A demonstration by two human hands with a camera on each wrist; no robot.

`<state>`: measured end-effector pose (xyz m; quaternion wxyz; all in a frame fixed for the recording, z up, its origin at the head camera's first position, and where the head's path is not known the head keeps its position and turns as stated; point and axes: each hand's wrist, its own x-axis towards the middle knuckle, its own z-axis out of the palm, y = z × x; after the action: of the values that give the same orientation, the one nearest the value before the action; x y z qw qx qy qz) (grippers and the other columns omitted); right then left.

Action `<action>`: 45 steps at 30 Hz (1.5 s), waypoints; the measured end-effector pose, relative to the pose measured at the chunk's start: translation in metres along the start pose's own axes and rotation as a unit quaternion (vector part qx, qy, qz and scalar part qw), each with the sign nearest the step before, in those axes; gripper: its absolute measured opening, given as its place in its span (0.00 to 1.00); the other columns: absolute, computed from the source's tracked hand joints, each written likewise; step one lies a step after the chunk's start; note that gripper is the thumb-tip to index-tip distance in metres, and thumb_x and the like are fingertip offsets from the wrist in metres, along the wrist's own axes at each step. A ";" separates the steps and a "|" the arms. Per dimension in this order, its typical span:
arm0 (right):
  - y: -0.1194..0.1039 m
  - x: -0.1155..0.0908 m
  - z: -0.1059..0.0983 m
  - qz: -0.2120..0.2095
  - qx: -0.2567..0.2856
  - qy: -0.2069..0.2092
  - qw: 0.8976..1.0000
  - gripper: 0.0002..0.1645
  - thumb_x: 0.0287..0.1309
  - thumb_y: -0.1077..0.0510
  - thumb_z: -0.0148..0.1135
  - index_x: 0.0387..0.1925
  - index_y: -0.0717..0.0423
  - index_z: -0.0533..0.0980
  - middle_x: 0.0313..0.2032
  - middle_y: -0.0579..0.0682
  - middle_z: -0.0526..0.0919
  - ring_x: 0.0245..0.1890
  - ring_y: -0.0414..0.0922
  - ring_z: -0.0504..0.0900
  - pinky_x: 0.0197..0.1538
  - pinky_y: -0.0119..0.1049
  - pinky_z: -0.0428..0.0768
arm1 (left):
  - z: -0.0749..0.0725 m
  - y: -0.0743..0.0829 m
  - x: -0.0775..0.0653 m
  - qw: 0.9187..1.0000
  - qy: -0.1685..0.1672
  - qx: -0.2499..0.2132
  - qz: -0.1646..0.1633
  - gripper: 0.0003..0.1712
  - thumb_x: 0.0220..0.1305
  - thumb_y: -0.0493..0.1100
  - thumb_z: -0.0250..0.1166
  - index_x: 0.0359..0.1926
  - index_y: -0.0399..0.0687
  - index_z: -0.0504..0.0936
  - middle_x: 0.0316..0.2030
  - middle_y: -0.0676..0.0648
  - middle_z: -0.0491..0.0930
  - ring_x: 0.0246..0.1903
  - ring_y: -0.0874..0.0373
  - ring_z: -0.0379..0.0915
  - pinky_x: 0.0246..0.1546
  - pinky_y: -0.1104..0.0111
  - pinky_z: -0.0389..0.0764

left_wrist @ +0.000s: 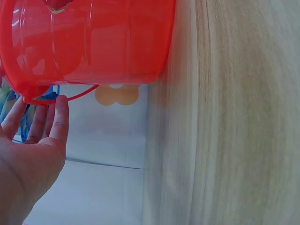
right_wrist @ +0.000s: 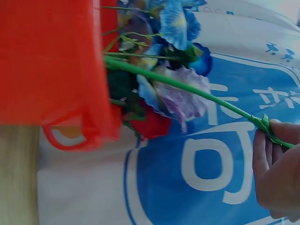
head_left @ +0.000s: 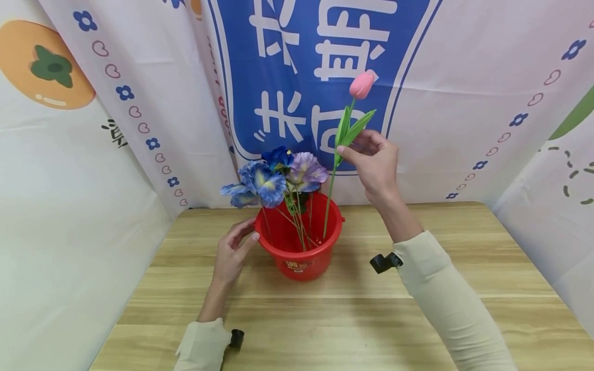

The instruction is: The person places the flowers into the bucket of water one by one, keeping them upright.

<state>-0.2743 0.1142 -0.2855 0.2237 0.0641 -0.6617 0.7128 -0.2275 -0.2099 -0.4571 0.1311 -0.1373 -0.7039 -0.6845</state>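
Between thumb and fingers, my right hand (head_left: 379,164) pinches an artificial pink tulip (head_left: 361,85) just at its green leaves. The tulip's stem slants down into the red bucket (head_left: 303,265), its lower end inside. In the right wrist view the green stem (right_wrist: 178,84) runs past the bucket's rim to the hand. My left hand (head_left: 233,251) is at the bucket's left side, its fairly straight fingers touching the rim by the handle (left_wrist: 83,93). Blue iris-like flowers (head_left: 269,186), a purple flower (head_left: 307,172) and a red flower (right_wrist: 152,123) stand in the bucket.
The bucket stands on a wood-grain table (head_left: 320,330), near its back edge. Behind hangs a printed cloth (head_left: 445,134) with a blue panel and white characters; more cloth hangs at both sides. Black wrist cameras (head_left: 386,263) sit by the light sleeves (head_left: 457,304).
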 end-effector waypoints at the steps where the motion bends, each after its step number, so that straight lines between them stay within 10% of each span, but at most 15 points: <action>1: 0.002 -0.001 0.001 0.003 -0.003 -0.003 1.000 0.22 0.59 0.66 0.79 0.55 0.57 0.86 0.48 0.52 0.91 0.49 0.47 0.89 0.52 0.32 0.91 | 0.000 0.000 0.000 1.000 0.000 0.001 0.000 0.25 0.71 0.29 0.67 0.67 0.30 0.79 0.59 0.51 0.81 0.59 0.62 0.80 0.57 0.76 0.86; 19: 0.055 -0.020 0.009 0.072 -0.058 -0.041 0.995 0.21 0.64 0.62 0.75 0.58 0.61 0.83 0.53 0.61 0.89 0.48 0.49 0.92 0.45 0.34 0.92 | 0.000 0.000 0.000 1.000 -0.001 0.003 0.001 0.25 0.71 0.28 0.66 0.67 0.29 0.79 0.63 0.38 0.79 0.59 0.62 0.80 0.59 0.76 0.85; 45: 0.079 -0.036 0.011 0.075 -0.187 -0.074 0.977 0.19 0.61 0.62 0.76 0.53 0.61 0.85 0.48 0.61 0.92 0.49 0.55 0.92 0.59 0.47 0.91 | -0.001 -0.001 0.001 1.000 0.000 0.012 0.006 0.24 0.72 0.29 0.67 0.67 0.30 0.80 0.61 0.45 0.80 0.59 0.62 0.81 0.58 0.76 0.85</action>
<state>-0.2767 0.0931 -0.3707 0.1279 0.0244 -0.8012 0.5841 -0.2287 -0.2108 -0.4579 0.1365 -0.1398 -0.7112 -0.6753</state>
